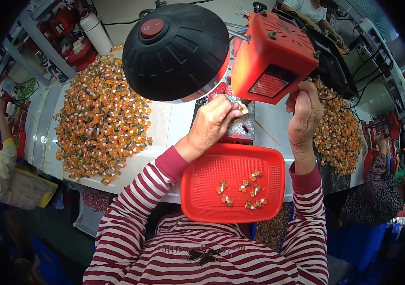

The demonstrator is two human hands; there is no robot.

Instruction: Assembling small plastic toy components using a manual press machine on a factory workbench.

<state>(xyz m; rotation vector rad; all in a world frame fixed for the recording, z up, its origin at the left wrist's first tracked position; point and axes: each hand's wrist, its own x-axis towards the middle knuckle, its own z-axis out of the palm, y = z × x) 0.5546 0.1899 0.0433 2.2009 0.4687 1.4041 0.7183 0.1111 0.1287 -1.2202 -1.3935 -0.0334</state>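
My left hand (213, 119) is closed, its thumb and fingers pinching a small pale piece (244, 109) over the speckled grey bed of a red bench machine (264, 59). What the piece is cannot be made out. My right hand (305, 114) is curled up at the right side of the machine's red housing; whatever its fingers close on is hidden. Below the bed, close to my body, sits a red plastic basket (187, 183) holding several small orange, white and dark pieces (254, 191). A dark red bit (245, 128) lies on the bed by my left hand.
A black-domed lamp (176, 52) hangs left of the machine. Large heaps of orange-and-white pieces lie left (105, 121) and right (337, 128). A thin stick (269, 133) rests beside the bed. Other people work at left (10, 175), right (373, 190) and far right (307, 12).
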